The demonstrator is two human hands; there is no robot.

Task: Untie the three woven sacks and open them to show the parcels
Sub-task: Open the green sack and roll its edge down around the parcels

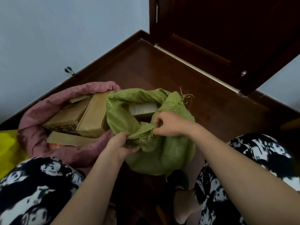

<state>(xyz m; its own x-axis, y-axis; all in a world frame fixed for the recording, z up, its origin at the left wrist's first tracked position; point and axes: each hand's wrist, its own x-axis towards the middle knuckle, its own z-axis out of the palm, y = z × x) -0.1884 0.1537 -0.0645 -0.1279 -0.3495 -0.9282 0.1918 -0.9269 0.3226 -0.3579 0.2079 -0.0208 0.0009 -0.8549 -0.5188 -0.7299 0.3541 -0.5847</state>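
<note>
**Second sack opened on hallway floor, parcels coming into view**

Seen from above on a dark wooden floor (162,70), beside a pale wall and a dark door (227,30). At left, a pink woven sack (37,127), mouth already rolled down around brown cardboard parcels (90,117) packed edge to edge. Just beside it and touching, at centre, a green woven sack (162,150), mouth gaping, a labelled parcel (142,108) showing inside. At far left, a scrap of yellow material (8,146), possibly the third sack; too little visible to tell.

Judged soft and limp in the cloth, yet heavy and blocky below from the boxes; likely to slump rather than stand. Weave fraying at the cut edge (185,96), so loose strands likely to pull free under a pinch. Best taken by the rim in bunched handfuls, opposite sides, and rolled outward, never lifted by the fringe.

Left hand (121,146) closed in a full fist on the near rim. Right hand (168,124) pinching a fold of the same rim, fingers (159,122) curled tight on the cloth.
</note>
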